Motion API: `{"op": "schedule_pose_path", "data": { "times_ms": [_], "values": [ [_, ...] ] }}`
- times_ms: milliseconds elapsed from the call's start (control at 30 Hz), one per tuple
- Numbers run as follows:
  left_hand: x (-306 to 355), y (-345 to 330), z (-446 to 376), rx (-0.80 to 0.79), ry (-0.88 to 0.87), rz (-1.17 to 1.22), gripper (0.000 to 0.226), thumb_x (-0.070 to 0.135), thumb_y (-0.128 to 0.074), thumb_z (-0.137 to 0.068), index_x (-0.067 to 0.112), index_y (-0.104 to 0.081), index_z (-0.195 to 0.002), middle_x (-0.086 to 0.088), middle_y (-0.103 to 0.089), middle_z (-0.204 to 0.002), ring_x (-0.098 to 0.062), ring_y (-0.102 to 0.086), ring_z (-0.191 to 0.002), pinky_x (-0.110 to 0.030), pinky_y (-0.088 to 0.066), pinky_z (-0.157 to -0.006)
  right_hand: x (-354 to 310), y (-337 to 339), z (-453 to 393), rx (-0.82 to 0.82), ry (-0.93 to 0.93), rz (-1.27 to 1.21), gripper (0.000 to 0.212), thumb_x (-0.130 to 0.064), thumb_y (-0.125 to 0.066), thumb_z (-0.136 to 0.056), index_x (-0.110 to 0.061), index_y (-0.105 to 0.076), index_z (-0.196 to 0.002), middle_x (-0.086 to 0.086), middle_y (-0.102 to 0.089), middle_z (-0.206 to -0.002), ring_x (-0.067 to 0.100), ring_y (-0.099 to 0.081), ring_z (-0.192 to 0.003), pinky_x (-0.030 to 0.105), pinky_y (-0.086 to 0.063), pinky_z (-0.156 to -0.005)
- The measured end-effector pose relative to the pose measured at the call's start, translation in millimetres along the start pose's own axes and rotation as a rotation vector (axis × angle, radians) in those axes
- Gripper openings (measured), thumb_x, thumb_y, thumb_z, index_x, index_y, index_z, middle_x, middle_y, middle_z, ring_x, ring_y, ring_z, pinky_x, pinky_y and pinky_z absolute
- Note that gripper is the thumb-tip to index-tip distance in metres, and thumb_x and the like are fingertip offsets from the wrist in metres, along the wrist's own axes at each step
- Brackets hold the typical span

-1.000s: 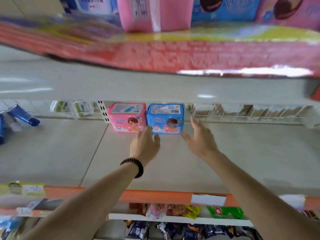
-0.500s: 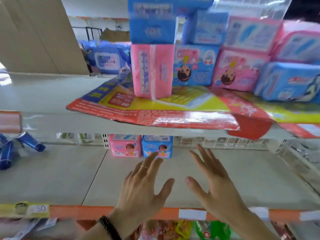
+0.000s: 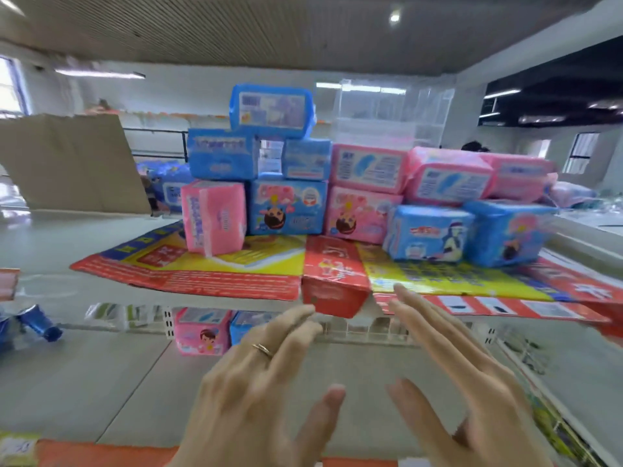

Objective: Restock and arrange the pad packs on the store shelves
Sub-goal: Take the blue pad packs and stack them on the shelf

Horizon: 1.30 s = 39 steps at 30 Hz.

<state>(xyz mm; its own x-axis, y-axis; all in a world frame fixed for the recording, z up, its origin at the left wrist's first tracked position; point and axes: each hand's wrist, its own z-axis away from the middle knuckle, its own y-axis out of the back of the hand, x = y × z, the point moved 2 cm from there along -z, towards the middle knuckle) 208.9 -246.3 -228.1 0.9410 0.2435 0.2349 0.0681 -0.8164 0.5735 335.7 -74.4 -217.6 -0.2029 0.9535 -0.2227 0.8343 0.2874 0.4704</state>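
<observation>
Several pink and blue pad packs are stacked on the top shelf: a pink pack stands at the left front, a blue pack tops the pile, and two blue packs lie at the right. On the lower shelf, a pink pack and a blue pack stand side by side at the back. My left hand and my right hand are raised in front of the lower shelf, fingers spread, holding nothing.
Flattened red and yellow cardboard lies under the top pile and hangs over the shelf edge. Blue tubes lie at the lower shelf's left. A brown cardboard sheet leans at back left. A clear plastic bin stands behind the packs.
Both hands have pulled back from the two packs at the back of the lower shelf and risen toward me. The view has tilted up to the stacked top shelf.
</observation>
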Motion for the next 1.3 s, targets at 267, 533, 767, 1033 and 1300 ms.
{"op": "schedule_pose_path", "data": {
  "times_ms": [267, 533, 767, 1033, 1300],
  "values": [
    [22, 15, -35, 0.046, 0.030, -0.130, 0.046, 0.055, -0.044, -0.092, 0.027, -0.058, -0.126, 0.018, -0.054, -0.138, -0.009, -0.057, -0.118, -0.031, -0.049, -0.091, 11, 3, -31, 0.009, -0.019, -0.038, 0.064, -0.048, -0.058, -0.092, -0.019, -0.047, -0.147, -0.008, -0.044, -0.154, 0.008, -0.039, -0.143, 0.029, -0.036, -0.114],
    [-20, 21, -65, -0.017, 0.112, -0.211, 0.048, 0.057, -0.040, -0.094, 0.031, -0.051, -0.132, 0.018, -0.047, -0.146, -0.008, -0.049, -0.130, -0.034, -0.043, -0.102, 18, -23, -78, -0.073, -0.031, 0.045, 0.073, -0.064, -0.047, -0.090, -0.031, -0.033, -0.154, -0.016, -0.028, -0.161, -0.001, -0.023, -0.148, 0.022, -0.025, -0.115],
    [-68, 46, -93, -0.010, 0.117, -0.272, 0.053, 0.060, -0.036, -0.091, 0.032, -0.047, -0.134, 0.018, -0.041, -0.150, -0.008, -0.041, -0.133, -0.033, -0.032, -0.106, 11, -52, -124, -0.101, -0.033, 0.153, 0.077, -0.065, -0.050, -0.089, -0.034, -0.026, -0.156, -0.018, -0.021, -0.161, -0.013, -0.011, -0.143, 0.002, -0.002, -0.111],
    [-126, 80, -126, 0.026, 0.123, -0.241, 0.057, 0.059, -0.036, -0.089, 0.030, -0.045, -0.138, 0.016, -0.034, -0.154, -0.009, -0.036, -0.139, -0.036, -0.030, -0.109, -4, -83, -173, -0.105, -0.087, 0.176, 0.080, -0.051, -0.059, -0.087, -0.038, -0.021, -0.155, -0.030, -0.013, -0.151, -0.015, -0.011, -0.135, 0.007, -0.008, -0.107],
    [-192, 103, -160, 0.068, 0.161, -0.140, 0.048, 0.053, -0.047, -0.093, 0.027, -0.047, -0.134, 0.016, -0.043, -0.146, -0.011, -0.048, -0.126, -0.037, -0.042, -0.100, -18, -115, -245, -0.133, -0.083, 0.232, 0.081, -0.045, -0.064, -0.091, -0.033, -0.019, -0.158, -0.017, -0.024, -0.161, 0.005, -0.025, -0.145, 0.027, -0.022, -0.114]
  ]
}}
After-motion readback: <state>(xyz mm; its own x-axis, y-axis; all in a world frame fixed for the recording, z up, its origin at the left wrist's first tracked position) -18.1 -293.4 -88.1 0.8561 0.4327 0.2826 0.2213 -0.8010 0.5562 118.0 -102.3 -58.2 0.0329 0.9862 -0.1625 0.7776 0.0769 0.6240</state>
